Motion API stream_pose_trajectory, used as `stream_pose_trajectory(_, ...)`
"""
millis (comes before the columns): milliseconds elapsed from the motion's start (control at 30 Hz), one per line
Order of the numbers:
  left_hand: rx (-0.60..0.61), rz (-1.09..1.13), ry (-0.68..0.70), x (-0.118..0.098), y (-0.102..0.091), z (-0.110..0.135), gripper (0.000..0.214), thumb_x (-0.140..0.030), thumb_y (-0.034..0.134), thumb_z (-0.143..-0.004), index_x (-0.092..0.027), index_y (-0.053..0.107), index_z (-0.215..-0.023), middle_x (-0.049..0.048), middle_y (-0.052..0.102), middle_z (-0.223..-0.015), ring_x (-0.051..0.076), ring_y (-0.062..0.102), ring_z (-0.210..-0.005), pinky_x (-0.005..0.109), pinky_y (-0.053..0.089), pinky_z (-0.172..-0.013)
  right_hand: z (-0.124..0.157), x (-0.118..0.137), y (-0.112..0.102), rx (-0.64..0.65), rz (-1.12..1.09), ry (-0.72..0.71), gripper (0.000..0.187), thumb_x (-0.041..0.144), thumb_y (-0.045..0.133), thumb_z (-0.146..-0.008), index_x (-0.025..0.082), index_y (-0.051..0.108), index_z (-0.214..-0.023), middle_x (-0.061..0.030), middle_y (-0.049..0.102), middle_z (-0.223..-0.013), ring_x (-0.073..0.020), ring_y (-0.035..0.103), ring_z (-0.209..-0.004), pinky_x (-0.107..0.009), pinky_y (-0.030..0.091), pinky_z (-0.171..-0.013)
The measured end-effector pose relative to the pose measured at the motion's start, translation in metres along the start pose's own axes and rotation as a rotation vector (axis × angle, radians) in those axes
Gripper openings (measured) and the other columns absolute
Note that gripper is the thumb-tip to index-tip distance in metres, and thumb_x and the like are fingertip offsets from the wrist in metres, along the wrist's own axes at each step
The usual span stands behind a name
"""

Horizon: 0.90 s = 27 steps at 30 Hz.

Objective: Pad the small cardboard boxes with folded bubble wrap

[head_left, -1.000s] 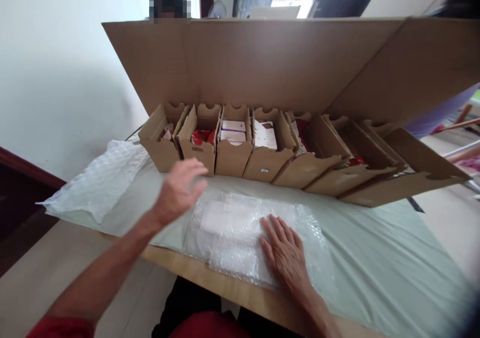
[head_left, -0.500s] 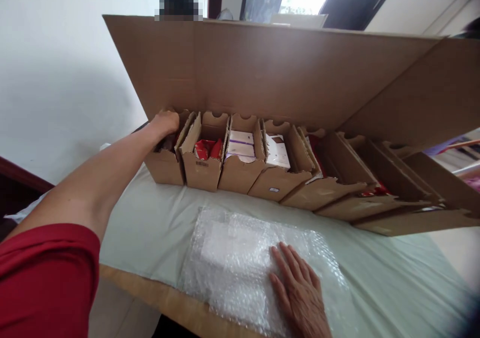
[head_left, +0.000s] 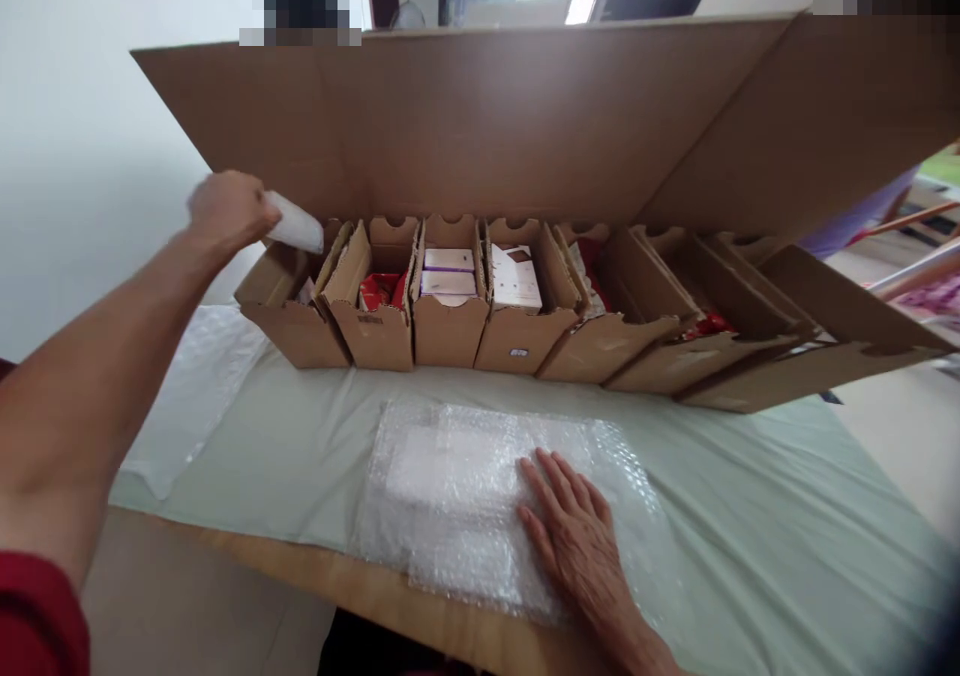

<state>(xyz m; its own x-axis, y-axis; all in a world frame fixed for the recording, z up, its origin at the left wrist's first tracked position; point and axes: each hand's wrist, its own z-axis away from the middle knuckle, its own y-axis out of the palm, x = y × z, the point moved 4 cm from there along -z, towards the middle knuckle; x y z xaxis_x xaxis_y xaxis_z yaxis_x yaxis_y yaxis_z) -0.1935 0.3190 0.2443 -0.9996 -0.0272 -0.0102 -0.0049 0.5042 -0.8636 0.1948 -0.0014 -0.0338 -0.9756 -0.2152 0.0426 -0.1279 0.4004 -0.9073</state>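
Observation:
My left hand [head_left: 229,211] is raised above the leftmost cardboard tray [head_left: 289,316] and is closed on a small white packet [head_left: 295,225], slightly blurred by motion. My right hand [head_left: 574,526] lies flat with fingers spread on a sheet of bubble wrap [head_left: 465,496] spread near the table's front edge; a white flat item shows dimly under the wrap. A row of several open cardboard trays runs across the table, holding red packets [head_left: 379,289] and white boxes [head_left: 448,268].
A large cardboard flap [head_left: 465,116] stands behind the trays. A pale green cloth [head_left: 750,516] covers the wooden table. Another bubble wrap piece [head_left: 195,386] hangs at the left edge. Blurred people show behind the flap.
My left hand reached from the table into the leftmost tray, then lifted out up and to the left with a white packet. My right hand stayed flat on the bubble wrap.

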Motion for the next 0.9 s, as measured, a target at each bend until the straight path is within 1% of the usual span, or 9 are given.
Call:
stream_pose_trajectory(100,-0.186,0.194,-0.123,0.01,-0.071,0.064,0.046,-0.037,0.048,-0.084,-0.003,0.074,-0.102,-0.0007,0.069,-0.086,0.011,0.062,-0.087,0.033,0.046,-0.086,-0.005,0.002,-0.005,0.012,-0.028,0.028,0.044,0.034,0.043,-0.102,0.024,0.058,-0.142,-0.0116,0.06,-0.148,-0.0296,0.053,-0.138,-0.047,0.041,-0.108)
stream_pose_trajectory(200,-0.144,0.588,-0.238,0.001,-0.094,0.153,0.033,-0.037,0.062,-0.078,-0.011,0.075,-0.095,-0.0043,0.063,-0.062,0.005,0.048,-0.055,0.022,0.045,-0.064,-0.011,0.006,-0.03,-0.043,-0.091,0.104,0.042,0.036,0.047,-0.101,0.02,0.061,-0.137,-0.0159,0.058,-0.149,-0.0339,0.05,-0.14,-0.052,0.042,-0.108)
stream_pose_trajectory(333,0.011,1.104,-0.15,-0.05,-0.065,0.26,0.012,-0.032,0.07,-0.076,-0.02,0.068,-0.078,-0.005,0.061,-0.055,0.01,0.053,-0.052,0.022,0.044,-0.056,-0.011,0.023,-0.08,-0.128,-0.454,0.216,0.035,0.04,0.053,-0.1,0.022,0.067,-0.126,-0.0153,0.063,-0.141,-0.0322,0.059,-0.13,-0.049,0.048,-0.103)
stream_pose_trajectory(467,0.205,1.354,-0.21,-0.103,-0.03,0.33,0.011,-0.029,0.067,-0.082,-0.023,0.064,-0.074,-0.0026,0.066,-0.061,0.013,0.055,-0.051,0.024,0.045,-0.055,0.004,0.052,-0.099,0.061,-1.029,0.366,0.03,0.043,0.059,-0.097,0.024,0.07,-0.117,-0.0094,0.074,-0.117,-0.0222,0.072,-0.093,-0.036,0.057,-0.08)
stream_pose_trajectory(567,0.166,1.269,-0.122,-0.124,-0.028,0.358,0.005,-0.024,0.073,-0.078,-0.024,0.067,-0.077,0.0022,0.076,-0.085,0.016,0.062,-0.064,0.029,0.052,-0.069,0.021,0.068,-0.093,0.108,-1.372,0.55,0.032,0.049,0.064,-0.093,0.023,0.071,-0.111,-0.0068,0.075,-0.104,-0.0192,0.071,-0.084,-0.034,0.057,-0.078)
stream_pose_trajectory(700,0.216,1.179,0.193,-0.145,-0.031,0.386,0.011,-0.017,0.077,-0.074,-0.027,0.073,-0.078,0.0076,0.079,-0.109,0.027,0.07,-0.095,0.041,0.052,-0.095,0.033,0.078,-0.082,0.07,-1.697,0.646,0.053,0.062,0.071,-0.084,0.023,0.067,-0.12,-0.0089,0.074,-0.113,-0.0224,0.071,-0.1,-0.034,0.057,-0.081)
stream_pose_trajectory(767,0.218,1.119,0.406,-0.156,-0.032,0.403,0.013,-0.015,0.074,-0.078,-0.028,0.075,-0.082,0.0073,0.08,-0.11,0.028,0.069,-0.102,0.042,0.051,-0.096,0.032,0.081,-0.08,0.045,-1.778,0.653,0.055,0.065,0.072,-0.082,0.022,0.069,-0.116,-0.0091,0.074,-0.114,-0.024,0.07,-0.103,-0.035,0.057,-0.083)
stream_pose_trajectory(833,0.123,1.068,0.617,-0.163,-0.037,0.421,0.017,-0.014,0.071,-0.082,-0.028,0.075,-0.091,0.0069,0.079,-0.114,0.027,0.07,-0.103,0.041,0.053,-0.092,0.031,0.08,-0.078,-0.014,-1.834,0.741,0.049,0.063,0.074,-0.081,0.021,0.071,-0.108,-0.0078,0.076,-0.108,-0.0243,0.071,-0.101,-0.037,0.056,-0.089)
stream_pose_trajectory(900,-0.005,1.078,0.693,-0.164,-0.043,0.433,0.022,-0.014,0.07,-0.083,-0.026,0.073,-0.101,0.0083,0.076,-0.119,0.026,0.069,-0.106,0.039,0.054,-0.091,0.031,0.078,-0.076,-0.08,-1.898,0.872,0.045,0.058,0.077,-0.08,0.021,0.073,-0.104,-0.0064,0.078,-0.103,-0.0251,0.072,-0.1,-0.039,0.055,-0.093)
